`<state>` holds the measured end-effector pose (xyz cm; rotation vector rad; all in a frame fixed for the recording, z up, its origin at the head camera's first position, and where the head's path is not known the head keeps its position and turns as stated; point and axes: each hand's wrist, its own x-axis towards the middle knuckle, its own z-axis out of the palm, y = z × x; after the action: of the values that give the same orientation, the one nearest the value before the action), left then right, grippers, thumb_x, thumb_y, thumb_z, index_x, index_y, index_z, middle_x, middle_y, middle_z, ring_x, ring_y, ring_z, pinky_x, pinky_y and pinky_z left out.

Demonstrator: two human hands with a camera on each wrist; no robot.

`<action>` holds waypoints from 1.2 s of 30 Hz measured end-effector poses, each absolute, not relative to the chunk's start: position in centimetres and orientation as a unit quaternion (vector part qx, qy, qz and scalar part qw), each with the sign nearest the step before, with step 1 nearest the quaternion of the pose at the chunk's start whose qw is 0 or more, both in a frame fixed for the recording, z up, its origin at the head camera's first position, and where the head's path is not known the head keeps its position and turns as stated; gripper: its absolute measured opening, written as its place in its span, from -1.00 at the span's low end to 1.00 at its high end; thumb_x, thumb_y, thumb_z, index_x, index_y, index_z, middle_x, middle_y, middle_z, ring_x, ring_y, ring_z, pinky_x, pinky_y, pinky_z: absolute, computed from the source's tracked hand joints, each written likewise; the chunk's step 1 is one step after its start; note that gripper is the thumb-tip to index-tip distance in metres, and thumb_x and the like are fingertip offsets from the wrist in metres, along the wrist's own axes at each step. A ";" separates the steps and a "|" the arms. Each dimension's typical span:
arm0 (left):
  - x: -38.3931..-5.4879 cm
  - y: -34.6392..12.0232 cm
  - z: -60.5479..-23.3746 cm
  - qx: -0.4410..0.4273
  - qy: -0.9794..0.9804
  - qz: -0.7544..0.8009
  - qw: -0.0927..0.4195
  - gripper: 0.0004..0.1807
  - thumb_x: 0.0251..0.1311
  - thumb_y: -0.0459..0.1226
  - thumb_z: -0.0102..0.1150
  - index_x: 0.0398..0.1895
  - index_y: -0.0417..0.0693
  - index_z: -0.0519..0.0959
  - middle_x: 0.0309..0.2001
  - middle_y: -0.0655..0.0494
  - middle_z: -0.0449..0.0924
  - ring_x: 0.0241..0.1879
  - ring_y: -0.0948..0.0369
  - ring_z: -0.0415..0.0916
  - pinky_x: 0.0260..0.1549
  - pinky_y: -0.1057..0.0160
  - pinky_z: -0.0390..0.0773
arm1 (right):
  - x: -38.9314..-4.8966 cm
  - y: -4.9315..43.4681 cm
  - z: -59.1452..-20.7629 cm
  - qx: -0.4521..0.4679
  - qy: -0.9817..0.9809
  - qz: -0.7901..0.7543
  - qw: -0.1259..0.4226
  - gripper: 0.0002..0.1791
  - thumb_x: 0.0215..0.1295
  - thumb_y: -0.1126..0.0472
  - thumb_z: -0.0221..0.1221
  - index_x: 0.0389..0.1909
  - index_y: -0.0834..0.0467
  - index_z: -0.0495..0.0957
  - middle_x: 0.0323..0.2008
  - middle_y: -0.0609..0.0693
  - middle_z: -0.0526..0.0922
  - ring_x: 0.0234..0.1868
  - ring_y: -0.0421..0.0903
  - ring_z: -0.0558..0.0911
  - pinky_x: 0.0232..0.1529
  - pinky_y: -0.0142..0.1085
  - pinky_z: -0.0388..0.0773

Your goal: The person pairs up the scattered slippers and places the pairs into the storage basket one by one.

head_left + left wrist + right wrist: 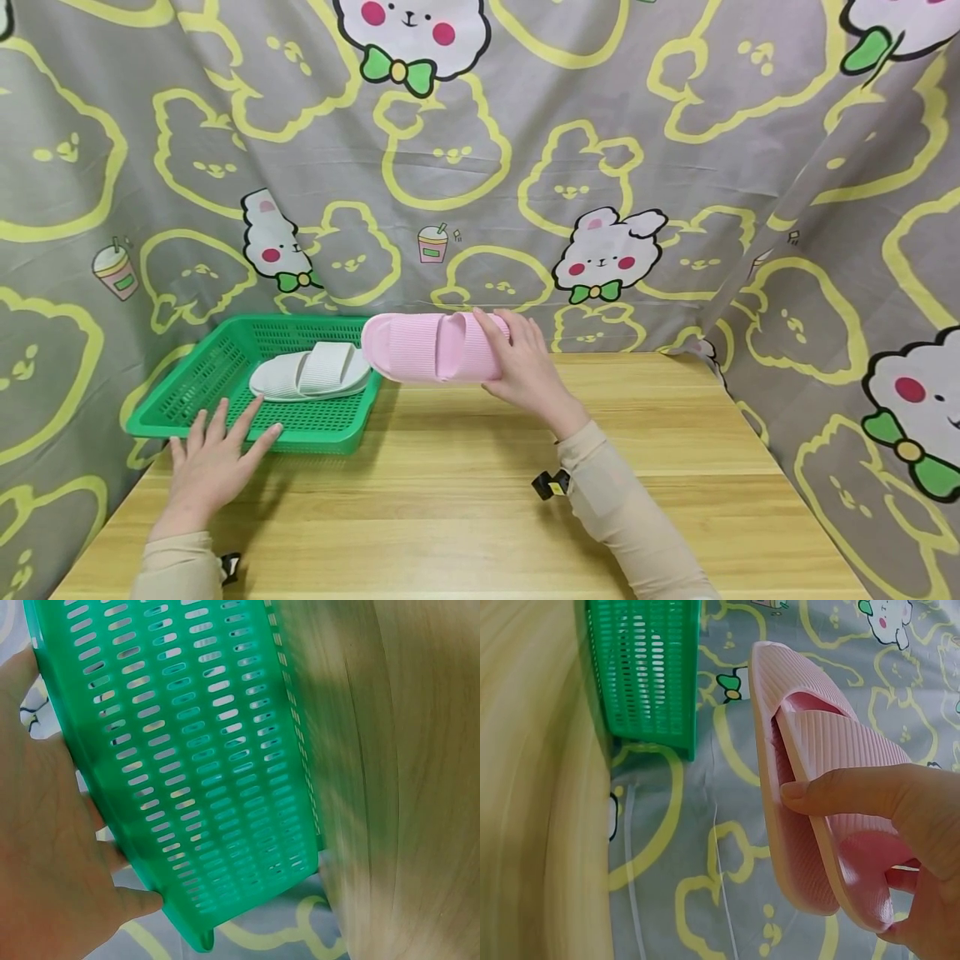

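Observation:
My right hand grips a pair of pink slippers, held up above the table at the right end of the green basket. In the right wrist view the pink slippers are fitted into each other, and my thumb presses on the sole edge. Inside the green plastic basket lies a pair of white slippers. My left hand is at the basket's near left side with its fingers spread. Whether its fingertips touch the rim is hard to tell.
The basket stands at the back left of a wooden table. A grey curtain with yellow and white cartoon animals hangs behind the table and along both sides. Each wrist carries a black strap device.

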<state>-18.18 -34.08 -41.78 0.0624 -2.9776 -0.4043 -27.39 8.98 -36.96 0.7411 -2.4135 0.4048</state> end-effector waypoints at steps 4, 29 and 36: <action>-18.2 -34.1 -41.8 0.021 -0.988 -0.133 0.068 -0.26 0.19 0.27 -0.35 0.38 0.41 -0.30 0.38 -0.32 -0.43 0.28 -0.38 -0.56 -0.04 -0.51 -0.51 | -27.6 8.5 -36.7 0.277 -0.901 0.152 0.296 0.23 -0.38 -0.02 0.44 0.37 -0.18 -0.11 0.22 0.06 0.16 0.24 0.00 0.18 0.29 0.11 0.03; -18.2 -34.0 -41.8 0.023 -0.989 -0.134 0.064 -0.25 0.19 0.28 -0.35 0.38 0.40 -0.30 0.37 -0.34 -0.41 0.28 -0.39 -0.53 -0.03 -0.51 -0.52 | -27.8 4.6 -34.6 0.277 -0.903 0.143 0.295 0.22 -0.35 0.00 0.42 0.37 -0.19 -0.13 0.24 0.10 0.15 0.27 0.03 0.13 0.27 0.11 0.05; -18.2 -34.1 -41.9 0.024 -0.989 -0.130 0.068 -0.25 0.18 0.27 -0.34 0.38 0.41 -0.29 0.38 -0.33 -0.40 0.28 -0.39 -0.52 -0.03 -0.51 -0.50 | -28.0 3.3 -34.3 0.275 -0.905 0.134 0.295 0.26 -0.38 -0.01 0.43 0.37 -0.22 -0.17 0.24 0.06 0.14 0.29 0.01 0.13 0.28 0.09 0.04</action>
<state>-18.16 -34.13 -41.86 0.0732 -2.9800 -0.3911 -28.03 3.25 -34.32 0.7313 -2.4080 0.3560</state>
